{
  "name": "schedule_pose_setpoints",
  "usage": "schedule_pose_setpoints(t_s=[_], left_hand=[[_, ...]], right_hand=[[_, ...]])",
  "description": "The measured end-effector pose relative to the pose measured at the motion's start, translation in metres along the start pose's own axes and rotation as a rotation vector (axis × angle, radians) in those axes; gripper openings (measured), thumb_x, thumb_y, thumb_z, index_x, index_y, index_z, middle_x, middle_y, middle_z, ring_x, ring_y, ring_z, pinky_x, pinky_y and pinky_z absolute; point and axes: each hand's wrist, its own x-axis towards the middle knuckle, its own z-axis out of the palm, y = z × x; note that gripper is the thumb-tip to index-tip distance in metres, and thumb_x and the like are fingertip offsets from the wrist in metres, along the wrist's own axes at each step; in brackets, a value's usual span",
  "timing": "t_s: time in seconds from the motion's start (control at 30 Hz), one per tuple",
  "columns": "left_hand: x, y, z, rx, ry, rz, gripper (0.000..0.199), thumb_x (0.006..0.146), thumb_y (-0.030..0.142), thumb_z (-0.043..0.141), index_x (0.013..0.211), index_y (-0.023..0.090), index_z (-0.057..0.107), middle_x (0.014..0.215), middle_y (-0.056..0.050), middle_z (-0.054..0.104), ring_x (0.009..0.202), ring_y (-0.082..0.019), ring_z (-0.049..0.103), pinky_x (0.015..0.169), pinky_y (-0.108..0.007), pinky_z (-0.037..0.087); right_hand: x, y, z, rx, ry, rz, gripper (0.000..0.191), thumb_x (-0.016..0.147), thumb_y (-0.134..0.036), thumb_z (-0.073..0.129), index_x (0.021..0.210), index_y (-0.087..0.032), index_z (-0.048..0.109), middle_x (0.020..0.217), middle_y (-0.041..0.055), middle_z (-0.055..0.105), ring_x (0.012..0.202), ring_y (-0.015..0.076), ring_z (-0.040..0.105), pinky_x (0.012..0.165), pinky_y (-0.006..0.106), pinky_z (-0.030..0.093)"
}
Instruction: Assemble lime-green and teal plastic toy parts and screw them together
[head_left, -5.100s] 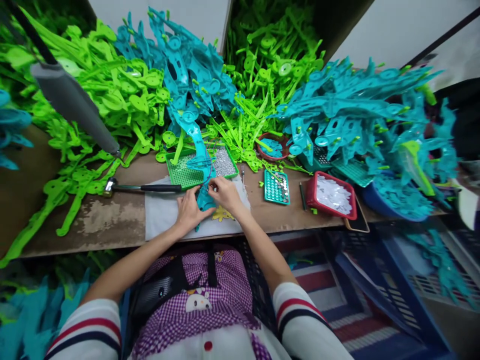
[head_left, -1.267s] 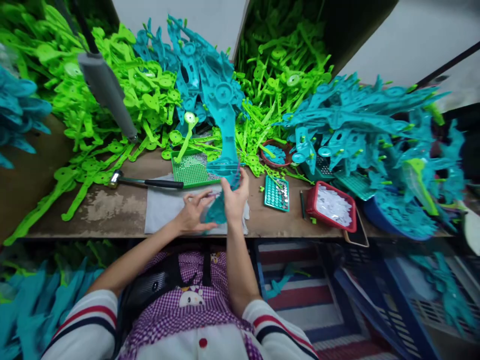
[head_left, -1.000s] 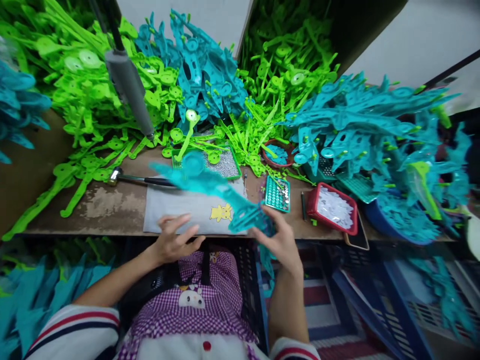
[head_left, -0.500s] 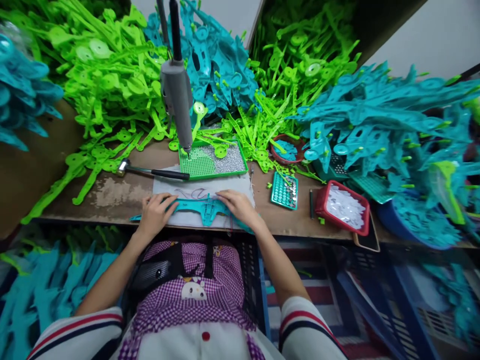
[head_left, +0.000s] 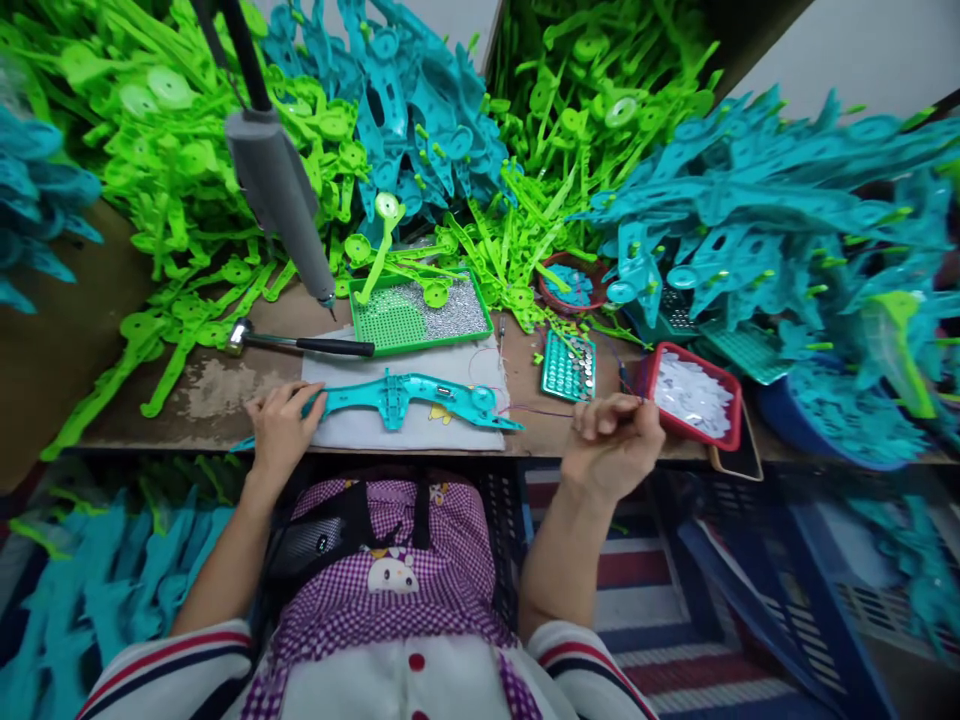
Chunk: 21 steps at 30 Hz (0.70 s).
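A long teal plastic part (head_left: pixel 391 398) lies across the white cloth (head_left: pixel 330 428) near the table's front edge. My left hand (head_left: pixel 285 425) grips its left end, fingers bent over it. To the right, my right hand (head_left: pixel 615 445) is raised beside the red tub, its fingers pinched on thin dark wires (head_left: pixel 551 411). These wires run leftward to the part's right end. Behind the cloth sits a green tray (head_left: pixel 390 318) of small metal pieces. A hammer (head_left: pixel 307 344) with a black handle rests to the left of it.
A grey electric screwdriver (head_left: pixel 277 195) hangs over the table at left. Heaps of green parts (head_left: pixel 202 130) and teal parts (head_left: pixel 750 210) line the back. At right are a small teal tray (head_left: pixel 568 366), a red tub (head_left: pixel 734 412) of white pieces and a blue basin (head_left: pixel 780 425).
My right hand has left the teal part and moved right, drawing the wires out. The part has shifted left with my left hand. The hanging screwdriver has swung left and tilted.
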Motion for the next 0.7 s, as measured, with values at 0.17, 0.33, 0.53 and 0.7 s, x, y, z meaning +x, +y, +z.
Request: schedule_pose_setpoints(t_s=[0.17,0.33,0.53,0.7], left_hand=[[0.014,0.017,-0.021,-0.226,-0.018,-0.049,0.039,0.091,0.05,0.054,0.112,0.022,0.071,0.11,-0.012,0.068,0.107,-0.03,0.06,0.098,-0.047,0.039],[0.034,0.076,-0.015,-0.893,-0.431,-0.082,0.061,0.09,0.066,0.046,0.122,0.017,0.064,0.104,-0.011,0.072,0.089,-0.022,0.067,0.082,-0.036,0.052],[0.013,0.102,0.004,-1.438,-0.76,-0.293,0.076,0.075,0.08,0.056,0.123,0.021,0.063,0.11,-0.014,0.072,0.098,-0.026,0.069,0.087,-0.039,0.055],[-0.01,0.085,-0.002,-1.536,-0.665,-0.509,0.058,0.084,0.075,0.051,0.106,0.024,0.067,0.113,-0.011,0.072,0.116,-0.029,0.063,0.093,-0.049,0.054]], right_hand=[[-0.009,0.02,-0.002,-0.175,-0.076,-0.024,0.033,0.074,-0.054,0.071,0.071,-0.022,0.065,0.037,-0.0124,0.031,0.031,0.0045,0.022,0.036,0.019,0.019],[-0.047,0.047,0.018,-0.454,-0.59,0.071,0.027,0.084,-0.049,0.063,0.081,-0.024,0.071,0.063,-0.0021,0.065,0.043,0.0087,0.046,0.042,0.023,0.037],[-0.078,0.063,0.026,-0.742,-0.957,0.114,0.031,0.092,-0.044,0.052,0.084,-0.023,0.073,0.056,-0.0025,0.063,0.045,0.0109,0.05,0.047,0.023,0.041],[-0.091,0.07,0.024,-0.654,-0.784,0.154,0.03,0.093,-0.043,0.052,0.088,-0.023,0.074,0.071,0.002,0.072,0.062,0.0157,0.065,0.061,0.028,0.053]])
